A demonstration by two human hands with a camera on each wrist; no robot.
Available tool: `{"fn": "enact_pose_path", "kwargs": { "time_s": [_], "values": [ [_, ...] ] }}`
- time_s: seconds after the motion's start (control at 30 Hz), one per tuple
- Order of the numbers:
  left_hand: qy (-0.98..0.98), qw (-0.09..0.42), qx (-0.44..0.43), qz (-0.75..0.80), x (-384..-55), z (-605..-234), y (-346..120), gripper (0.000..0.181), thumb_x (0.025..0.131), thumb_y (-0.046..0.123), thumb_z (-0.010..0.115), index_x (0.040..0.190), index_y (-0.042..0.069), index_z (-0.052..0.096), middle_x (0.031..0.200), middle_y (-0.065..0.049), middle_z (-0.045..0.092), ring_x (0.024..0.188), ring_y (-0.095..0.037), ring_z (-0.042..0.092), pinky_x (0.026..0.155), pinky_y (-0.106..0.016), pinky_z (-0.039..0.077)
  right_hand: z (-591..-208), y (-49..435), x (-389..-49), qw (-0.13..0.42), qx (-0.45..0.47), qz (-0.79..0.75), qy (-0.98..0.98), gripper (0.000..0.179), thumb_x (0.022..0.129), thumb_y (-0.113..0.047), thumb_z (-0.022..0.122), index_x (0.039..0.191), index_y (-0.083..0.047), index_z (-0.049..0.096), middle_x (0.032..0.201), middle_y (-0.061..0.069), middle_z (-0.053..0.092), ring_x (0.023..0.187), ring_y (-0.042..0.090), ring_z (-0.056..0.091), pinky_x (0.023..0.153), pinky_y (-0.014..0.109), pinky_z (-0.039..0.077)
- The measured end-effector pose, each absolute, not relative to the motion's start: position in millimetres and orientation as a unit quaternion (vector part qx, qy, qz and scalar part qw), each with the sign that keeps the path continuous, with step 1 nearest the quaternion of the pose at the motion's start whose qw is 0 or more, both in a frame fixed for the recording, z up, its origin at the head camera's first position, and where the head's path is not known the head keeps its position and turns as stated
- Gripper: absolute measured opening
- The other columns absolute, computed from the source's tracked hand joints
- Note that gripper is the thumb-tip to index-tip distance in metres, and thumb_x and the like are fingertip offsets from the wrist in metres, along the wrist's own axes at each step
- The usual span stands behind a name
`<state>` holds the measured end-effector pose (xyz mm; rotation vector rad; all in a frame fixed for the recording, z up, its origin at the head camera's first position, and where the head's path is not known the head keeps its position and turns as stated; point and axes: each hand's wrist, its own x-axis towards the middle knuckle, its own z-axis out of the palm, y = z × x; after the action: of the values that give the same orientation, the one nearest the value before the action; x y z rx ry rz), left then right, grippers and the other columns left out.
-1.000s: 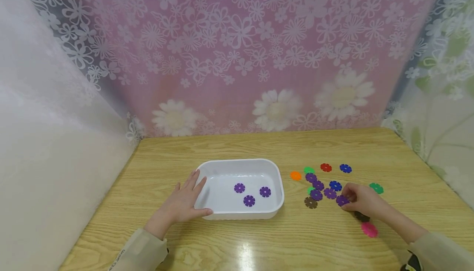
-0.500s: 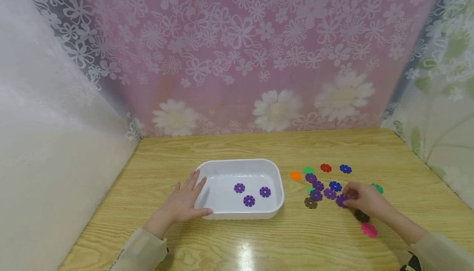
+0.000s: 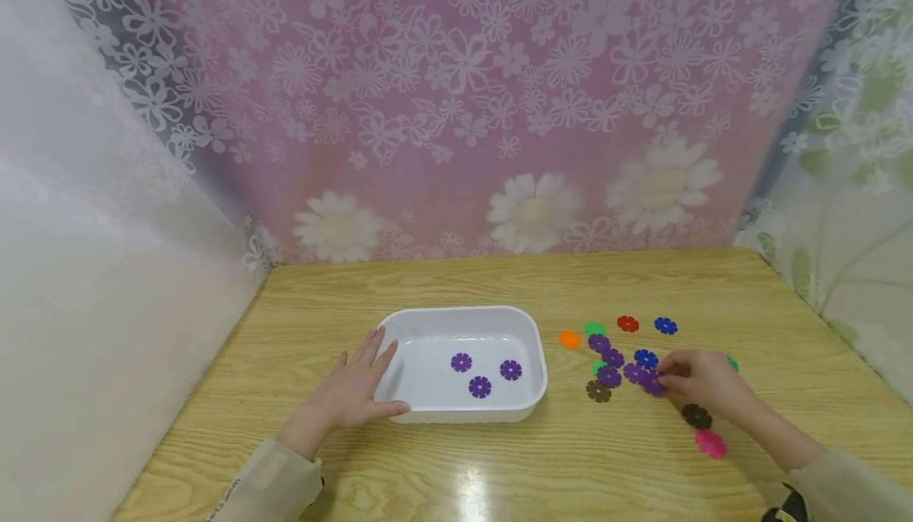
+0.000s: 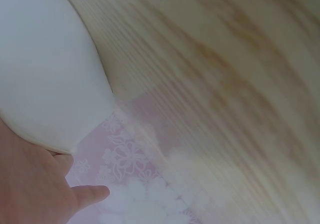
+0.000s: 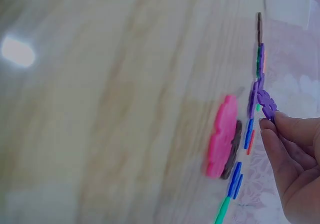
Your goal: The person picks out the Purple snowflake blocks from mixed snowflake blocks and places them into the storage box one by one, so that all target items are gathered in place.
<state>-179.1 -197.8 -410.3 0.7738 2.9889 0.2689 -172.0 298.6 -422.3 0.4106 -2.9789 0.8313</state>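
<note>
A pink floral backdrop (image 3: 456, 150) rises behind the glossy wood-grain table (image 3: 571, 459).

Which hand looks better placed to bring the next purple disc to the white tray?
Probably the right hand: it pinches a purple disc beside the other loose discs. The left hand rests at the left end of the white tray, the side away from those discs.

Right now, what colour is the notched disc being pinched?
The notched disc is purple, clearest in the right wrist view.

Pink floral backdrop (image 3: 456, 110) behind wooden table (image 3: 442, 284)
</note>
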Motion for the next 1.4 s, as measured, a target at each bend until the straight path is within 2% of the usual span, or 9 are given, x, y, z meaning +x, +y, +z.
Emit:
{"fn": "enact_pose_path", "kwargs": {
  "time_s": [0.33,0.57,0.93,1.13,1.4],
  "values": [
    [0.963,0.023,0.252,0.091,-178,-408,-197,0.093,0.076,0.065,0.049,0.141,0.006,0.019,0.146,-0.016,0.001,0.132,-0.028,0.002,0.094,-0.062,0.017,-417,281,-175,0.050,0.149,0.285,-0.945,0.007,0.076,-0.002,0.065,0.083,-0.002,0.068,0.075,0.003,0.064,0.065,0.014,0.059,0.055,0.022,0.047],
    [0.963,0.018,0.253,0.088,-177,-408,-197,0.094,0.075,0.067,0.048,0.141,0.005,0.020,0.146,-0.016,0.002,0.132,-0.028,0.003,0.093,-0.063,0.018,-410,262,-179,0.072,0.151,0.302,-0.938,0.010,0.076,-0.005,0.067,0.085,-0.001,0.069,0.074,0.001,0.065,0.064,0.011,0.058,0.052,0.022,0.046],
    [0.963,0.017,0.253,0.094,-176,-405,-196,0.093,0.075,0.064,0.049,0.141,0.005,0.021,0.146,-0.017,0.003,0.132,-0.029,0.004,0.093,-0.063,0.017,-398,229,-194,0.062,0.145,0.356,-0.921,0.010,0.080,-0.010,0.064,0.087,-0.003,0.068,0.079,0.004,0.065,0.070,0.017,0.061,0.057,0.025,0.049],
    [0.964,0.019,0.250,0.092,-177,-407,-196,0.092,0.076,0.064,0.050,0.141,0.006,0.020,0.146,-0.016,0.002,0.132,-0.028,0.003,0.094,-0.062,0.017,-392,211,-202,0.047,0.140,0.392,-0.908,0.014,0.082,-0.012,0.062,0.092,-0.002,0.067,0.080,0.006,0.066,0.070,0.019,0.062,0.055,0.026,0.050],
    [0.965,0.022,0.247,0.086,-178,-409,-197,0.093,0.075,0.065,0.049,0.141,0.006,0.019,0.146,-0.015,0.001,0.132,-0.027,0.002,0.094,-0.062,0.016,-383,188,-209,0.033,0.142,0.429,-0.891,0.015,0.082,-0.012,0.063,0.092,-0.002,0.067,0.082,0.006,0.066,0.074,0.020,0.062,0.062,0.029,0.051]
  ]
}}
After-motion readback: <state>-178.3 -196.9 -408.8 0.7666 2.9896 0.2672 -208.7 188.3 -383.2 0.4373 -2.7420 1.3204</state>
